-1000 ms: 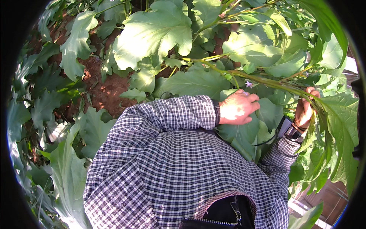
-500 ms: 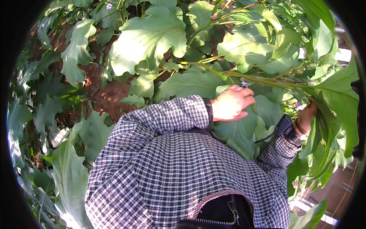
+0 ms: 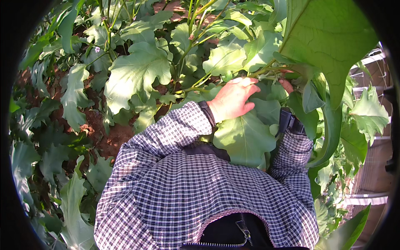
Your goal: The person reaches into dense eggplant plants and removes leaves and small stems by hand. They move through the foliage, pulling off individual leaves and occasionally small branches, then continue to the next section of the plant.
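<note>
Right hand [image 3: 286, 86] has been brought nearer the left hand [image 3: 234, 99], loosely curled; whether the eggplant stem [image 3: 261, 71] between them is gripped cannot be told. Stem handling is judged underway; care around the overhanging leaf [image 3: 329, 46] seems required next.

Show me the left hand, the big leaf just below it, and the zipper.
Left hand [image 3: 233, 100]: head view, back of the hand.
Big leaf [image 3: 244, 139]: head view, middle of its blade.
Zipper [image 3: 216, 244]: head view, metal teeth.

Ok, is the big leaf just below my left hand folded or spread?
Spread: the leaf shows its broad, veined face.
</note>
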Motion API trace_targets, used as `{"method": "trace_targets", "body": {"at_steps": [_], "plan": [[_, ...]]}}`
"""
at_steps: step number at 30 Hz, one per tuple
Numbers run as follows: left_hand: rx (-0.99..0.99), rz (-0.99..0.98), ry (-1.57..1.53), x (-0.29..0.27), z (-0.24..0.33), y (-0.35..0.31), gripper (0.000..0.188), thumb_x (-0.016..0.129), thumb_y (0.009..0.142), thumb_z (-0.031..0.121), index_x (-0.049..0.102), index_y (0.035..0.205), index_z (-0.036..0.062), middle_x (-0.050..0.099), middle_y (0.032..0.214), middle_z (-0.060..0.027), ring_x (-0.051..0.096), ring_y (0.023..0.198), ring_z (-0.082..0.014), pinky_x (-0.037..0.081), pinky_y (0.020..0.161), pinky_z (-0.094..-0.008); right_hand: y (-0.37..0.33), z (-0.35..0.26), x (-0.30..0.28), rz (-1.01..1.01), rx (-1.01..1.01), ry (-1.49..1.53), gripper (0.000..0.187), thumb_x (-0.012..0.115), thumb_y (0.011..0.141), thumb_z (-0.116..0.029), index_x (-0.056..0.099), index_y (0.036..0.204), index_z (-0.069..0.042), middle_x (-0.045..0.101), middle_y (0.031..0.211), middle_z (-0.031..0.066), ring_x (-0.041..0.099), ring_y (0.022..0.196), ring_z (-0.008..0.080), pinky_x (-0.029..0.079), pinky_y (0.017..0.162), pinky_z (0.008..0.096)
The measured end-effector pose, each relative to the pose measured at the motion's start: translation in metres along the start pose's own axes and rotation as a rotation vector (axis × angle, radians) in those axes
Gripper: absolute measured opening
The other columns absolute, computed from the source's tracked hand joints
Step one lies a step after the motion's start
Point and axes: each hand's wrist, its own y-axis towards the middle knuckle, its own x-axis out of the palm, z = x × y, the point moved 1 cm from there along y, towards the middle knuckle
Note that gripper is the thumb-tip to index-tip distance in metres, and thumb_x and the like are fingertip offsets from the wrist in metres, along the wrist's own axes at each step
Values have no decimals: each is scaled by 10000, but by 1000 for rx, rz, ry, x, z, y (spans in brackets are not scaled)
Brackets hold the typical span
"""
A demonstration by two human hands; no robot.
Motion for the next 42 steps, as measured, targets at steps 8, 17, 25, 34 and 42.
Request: {"method": "trace_targets", "body": {"at_steps": [8,17,25,34,42], "plan": [[-12,-45,5,2,-4,1,467,715,729,137,601,1172,43,494,1376,-185,508,1225,-331,426,1026,-400,1,40,1,77,-533,-1304,180,626,902,-93,657,1077,-60,695,1028,28,633,837,119,487,714,237],[-82,-147,-63,13,-5,5,525,667,777,156,550,1275,37,460,1410,-220,482,1260,-357,401,1051,-412,-31,-19,-30,276,111,546,255,647,834,-133,634,1067,-29,647,1007,85,590,892,192,461,850,362],[-420,335,-731,-16,-75,-30,118,565,878,33,664,838,-16,697,824,-59,632,801,-133,503,796,-267,-51,45,-35,-376,405,72,372,692,840,-110,611,1193,-28,652,1110,71,604,982,160,468,851,292],[-511,116,69,36,-241,38,671,698,811,161,396,1400,47,534,1335,-198,547,1200,-320,434,1024,-384,-30,103,36,-127,962,478,438,643,925,-333,547,1210,-14,634,1056,60,659,772,148,517,648,249],[-481,11,-18,59,-175,80,774,752,725,303,428,1384,61,618,1201,-170,601,1102,-341,487,942,-408,-15,118,72,88,832,695,367,634,942,-308,539,1160,-28,614,1003,77,672,777,169,538,620,258]]}}
